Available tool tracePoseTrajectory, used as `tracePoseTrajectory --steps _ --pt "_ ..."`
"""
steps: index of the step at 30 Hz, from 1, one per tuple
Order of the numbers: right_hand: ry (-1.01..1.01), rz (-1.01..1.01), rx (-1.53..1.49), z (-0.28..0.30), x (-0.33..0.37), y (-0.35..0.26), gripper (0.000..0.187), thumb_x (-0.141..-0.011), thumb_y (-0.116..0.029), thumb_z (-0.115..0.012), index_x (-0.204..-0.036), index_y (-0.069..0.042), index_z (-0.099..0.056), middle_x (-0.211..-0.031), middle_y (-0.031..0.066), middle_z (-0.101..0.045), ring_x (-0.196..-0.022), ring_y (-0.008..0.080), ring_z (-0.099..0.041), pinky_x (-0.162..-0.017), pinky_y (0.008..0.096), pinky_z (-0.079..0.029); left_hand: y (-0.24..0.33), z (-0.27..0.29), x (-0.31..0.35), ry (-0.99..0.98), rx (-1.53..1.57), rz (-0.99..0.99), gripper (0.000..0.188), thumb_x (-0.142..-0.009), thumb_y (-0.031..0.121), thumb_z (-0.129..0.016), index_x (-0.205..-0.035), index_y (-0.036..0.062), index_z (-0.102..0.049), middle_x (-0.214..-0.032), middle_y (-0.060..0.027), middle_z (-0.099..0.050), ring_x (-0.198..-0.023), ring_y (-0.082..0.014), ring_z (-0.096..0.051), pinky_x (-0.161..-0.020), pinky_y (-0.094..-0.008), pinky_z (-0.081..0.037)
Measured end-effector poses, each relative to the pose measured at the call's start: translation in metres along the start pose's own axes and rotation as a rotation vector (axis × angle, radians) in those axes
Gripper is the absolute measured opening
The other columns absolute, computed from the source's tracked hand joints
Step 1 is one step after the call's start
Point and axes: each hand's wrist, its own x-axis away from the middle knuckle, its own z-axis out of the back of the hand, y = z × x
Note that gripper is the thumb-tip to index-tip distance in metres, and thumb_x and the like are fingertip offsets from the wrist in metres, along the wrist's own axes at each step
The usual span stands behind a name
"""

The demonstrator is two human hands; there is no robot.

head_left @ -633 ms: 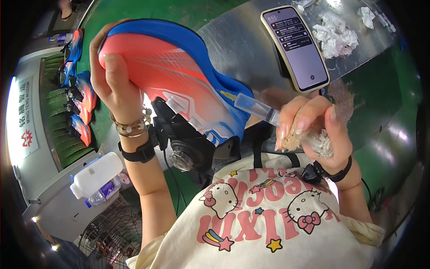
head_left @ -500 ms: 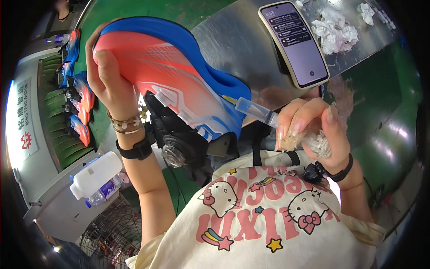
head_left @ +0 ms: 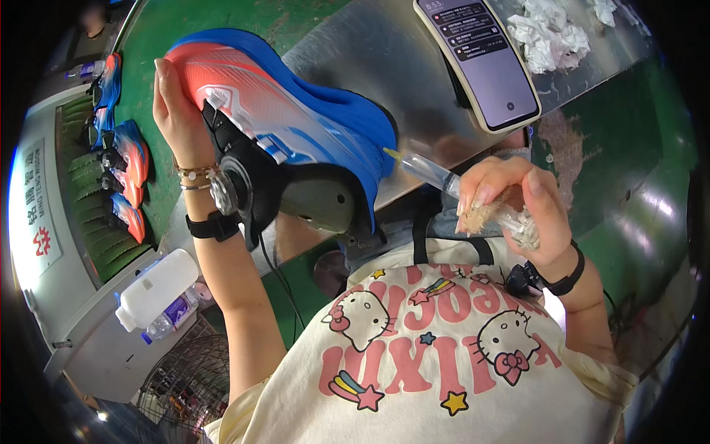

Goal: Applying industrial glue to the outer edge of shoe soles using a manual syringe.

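Observation:
A running shoe (head_left: 296,126), red at the toe and fading through white to blue, is tilted on its side with its blue sole (head_left: 325,87) facing up and away. My left hand (head_left: 176,111) grips it at the toe, the fingers partly hidden behind it. Black straps and a clear dial (head_left: 224,191) hang at the shoe's opening. In my right hand (head_left: 518,196) is a clear syringe (head_left: 429,172) with a yellow tip, which comes close to the heel's sole edge; contact cannot be told. A tan, frayed pad (head_left: 479,214) and a crumpled whitish wad (head_left: 521,228) also sit in that hand.
A lit phone (head_left: 492,81) lies on the metal table (head_left: 384,55), with crumpled white tissues (head_left: 547,37) beyond. Several similar shoes (head_left: 132,159) stand on a green ribbed surface at left. Below them are a white bottle (head_left: 159,288) and a wire-guarded fan (head_left: 188,377).
The shoe has turned in my left hand, bringing its heel opening and the dial into fuller view. The syringe tip has shifted from over the shoe's side to the heel edge.

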Motion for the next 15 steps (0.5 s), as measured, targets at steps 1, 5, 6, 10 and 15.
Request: tracePoseTrajectory --steps 1,5,6,10,15 --pt "0.001 -0.001 -0.002 0.000 0.000 0.001 0.045 -0.093 -0.029 -0.026 -0.090 0.005 -0.054 -0.093 0.0171 -0.055 -0.081 0.0196 -0.055 -0.073 0.0289 -0.043 -0.007 0.004 -0.002 -0.015 -0.022 -0.009 0.041 -0.090 0.029 -0.044 -0.109 -0.0062 -0.052 -0.100 -0.0032 -0.056 -0.090 -0.0074 -0.049 -0.078 -0.0191 -0.038" --pt "0.032 0.089 0.095 -0.003 -0.009 0.006 0.044 -0.093 -0.029 -0.026 -0.093 0.005 -0.054 -0.092 0.0143 -0.056 -0.079 0.0165 -0.055 -0.070 0.0262 -0.043 -0.024 0.016 -0.005 0.007 0.051 0.239 0.035 -0.087 0.029 -0.050 -0.093 -0.0036 -0.059 -0.085 -0.0010 -0.058 -0.077 -0.0060 -0.051 -0.069 -0.0190 -0.041" --pt "0.022 0.152 0.158 -0.005 -0.012 0.006 0.043 -0.093 -0.028 -0.027 -0.093 0.005 -0.054 -0.092 0.0132 -0.056 -0.077 0.0153 -0.055 -0.069 0.0253 -0.042 -0.026 0.019 -0.002 0.006 0.049 0.238 0.035 -0.087 0.029 -0.050 -0.093 -0.0036 -0.059 -0.085 -0.0010 -0.058 -0.077 -0.0060 -0.051 -0.069 -0.0190 -0.041" --pt "0.074 0.099 0.124 -0.011 -0.024 0.003 0.042 -0.093 -0.029 -0.028 -0.094 0.004 -0.054 -0.083 0.0089 -0.056 -0.070 0.0104 -0.052 -0.063 0.0227 -0.041 -0.031 0.038 0.018 -0.015 0.251 0.536 0.033 -0.085 0.031 -0.053 -0.090 -0.0020 -0.059 -0.081 -0.0040 -0.059 -0.068 -0.0094 -0.056 -0.058 -0.0214 -0.046" --pt "0.100 0.096 0.154 -0.014 -0.030 0.004 0.041 -0.093 -0.029 -0.028 -0.094 0.003 -0.054 -0.080 0.0078 -0.055 -0.067 0.0091 -0.051 -0.059 0.0224 -0.041 -0.027 0.081 0.064 0.124 -0.056 0.691 0.033 -0.085 0.030 -0.053 -0.092 -0.0024 -0.058 -0.081 -0.0052 -0.059 -0.069 -0.0086 -0.057 -0.057 -0.0225 -0.049"
